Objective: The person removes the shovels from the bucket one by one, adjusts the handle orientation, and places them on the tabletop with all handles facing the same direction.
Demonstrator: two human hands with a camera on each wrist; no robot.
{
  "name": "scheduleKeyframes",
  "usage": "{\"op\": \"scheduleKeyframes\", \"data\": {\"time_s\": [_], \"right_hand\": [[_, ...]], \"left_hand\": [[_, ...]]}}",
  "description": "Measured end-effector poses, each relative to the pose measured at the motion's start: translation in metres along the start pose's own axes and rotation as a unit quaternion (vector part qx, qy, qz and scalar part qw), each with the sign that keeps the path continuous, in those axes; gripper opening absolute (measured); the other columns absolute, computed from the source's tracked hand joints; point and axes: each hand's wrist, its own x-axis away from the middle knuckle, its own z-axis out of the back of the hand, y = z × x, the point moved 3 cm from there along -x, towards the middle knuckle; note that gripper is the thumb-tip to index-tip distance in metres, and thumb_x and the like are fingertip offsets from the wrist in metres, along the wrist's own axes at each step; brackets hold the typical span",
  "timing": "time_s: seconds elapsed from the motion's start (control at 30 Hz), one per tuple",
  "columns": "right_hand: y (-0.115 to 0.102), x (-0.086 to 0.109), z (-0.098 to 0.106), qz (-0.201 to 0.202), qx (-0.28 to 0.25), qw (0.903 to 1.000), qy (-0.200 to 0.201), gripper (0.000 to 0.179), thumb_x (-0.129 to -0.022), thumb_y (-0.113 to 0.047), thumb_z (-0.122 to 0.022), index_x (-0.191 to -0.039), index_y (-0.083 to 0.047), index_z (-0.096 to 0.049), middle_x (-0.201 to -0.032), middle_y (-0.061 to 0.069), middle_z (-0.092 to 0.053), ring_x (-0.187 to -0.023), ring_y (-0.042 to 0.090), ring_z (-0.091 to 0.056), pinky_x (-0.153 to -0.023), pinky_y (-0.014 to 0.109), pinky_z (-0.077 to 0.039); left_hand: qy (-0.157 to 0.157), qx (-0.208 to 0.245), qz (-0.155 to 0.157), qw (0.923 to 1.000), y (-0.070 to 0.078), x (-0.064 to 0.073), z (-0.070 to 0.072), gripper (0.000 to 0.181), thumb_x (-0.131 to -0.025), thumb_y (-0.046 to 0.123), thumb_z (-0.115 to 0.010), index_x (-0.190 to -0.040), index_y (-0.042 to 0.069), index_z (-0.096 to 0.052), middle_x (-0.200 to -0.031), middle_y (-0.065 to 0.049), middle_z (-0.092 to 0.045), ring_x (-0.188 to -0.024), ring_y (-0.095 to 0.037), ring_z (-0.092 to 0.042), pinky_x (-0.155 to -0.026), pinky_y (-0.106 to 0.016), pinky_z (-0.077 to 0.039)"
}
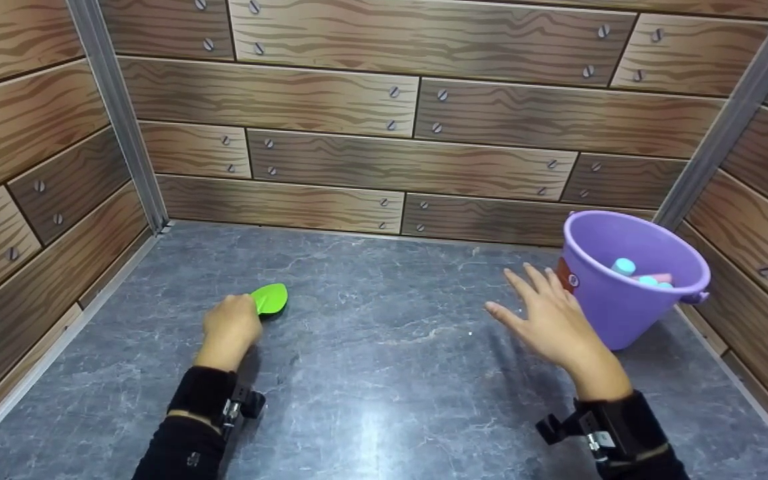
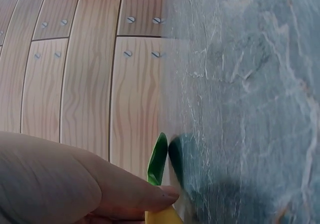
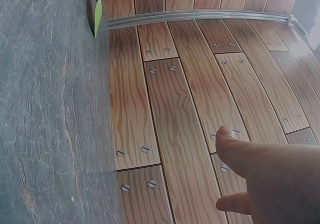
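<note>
A small toy shovel [image 1: 271,299] with a bright green blade and a yellow handle is gripped by my left hand [image 1: 232,325], low over the grey surface. In the left wrist view the thumb presses along the yellow handle, and the green blade [image 2: 158,159] stands edge-on just beside its shadow. My right hand [image 1: 551,320] hovers with its fingers spread and holds nothing. Right beside it stands a purple bucket [image 1: 631,313], partly covered by that hand. Inside the bucket lie light-blue pieces [image 1: 623,267] and a pink piece [image 1: 657,277]; their kind is hidden.
The grey marbled tabletop [image 1: 371,347] is enclosed by wood-patterned panels [image 1: 331,153] at the back and both sides. Metal corner posts [image 1: 121,113] join the panels. The bucket stands close to the right wall.
</note>
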Motion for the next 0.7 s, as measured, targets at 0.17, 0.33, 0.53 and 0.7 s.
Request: {"op": "scheduleKeyframes", "data": {"time_s": [0.17, 0.33, 0.53, 0.7], "right_hand": [[-0.0003, 0.0000, -0.0002, -0.001, -0.002, 1.0000, -0.003, 0.089, -0.118, -0.066, -0.058, -0.182, -0.007, -0.038, -0.191, 0.034, -0.022, -0.176, 0.069, -0.012, -0.140, 0.089, -0.013], [0.0008, 0.0008, 0.0000, -0.002, -0.002, 1.0000, -0.003, 0.091, -0.117, -0.068, -0.057, -0.182, -0.007, -0.038, -0.191, 0.035, -0.022, -0.176, 0.069, -0.012, -0.139, 0.090, -0.014], [0.0009, 0.0003, -0.0007, 0.001, 0.003, 1.0000, -0.001, 0.090, -0.118, -0.067, -0.057, -0.182, -0.007, -0.039, -0.190, 0.035, -0.023, -0.175, 0.070, -0.013, -0.139, 0.090, -0.015], [0.0003, 0.0004, -0.0007, 0.004, 0.008, 1.0000, 0.001, 0.088, -0.118, -0.066, -0.058, -0.181, -0.007, -0.040, -0.190, 0.036, -0.024, -0.175, 0.070, -0.015, -0.138, 0.090, -0.017]], "left_hand": [[0.008, 0.007, 0.003, 0.9999, -0.0029, -0.0010, -0.0010, 0.037, -0.093, -0.006, -0.069, -0.128, -0.014, -0.074, -0.135, -0.039, -0.077, -0.126, -0.057, -0.078, -0.102, -0.068, -0.069], [0.011, 0.018, 0.006, 0.9998, -0.0052, -0.0009, -0.0004, 0.037, -0.093, -0.007, -0.068, -0.129, -0.016, -0.073, -0.134, -0.041, -0.077, -0.125, -0.058, -0.078, -0.101, -0.068, -0.069], [0.003, 0.023, 0.022, 0.9995, -0.0082, -0.0019, -0.0001, 0.045, -0.093, -0.006, -0.072, -0.136, -0.018, -0.070, -0.142, -0.042, -0.073, -0.130, -0.058, -0.076, -0.102, -0.067, -0.070], [-0.007, 0.016, 0.029, 0.9994, -0.0099, -0.0043, -0.0008, 0.048, -0.091, -0.004, -0.076, -0.137, -0.018, -0.070, -0.142, -0.042, -0.073, -0.130, -0.057, -0.076, -0.102, -0.065, -0.070]]}}
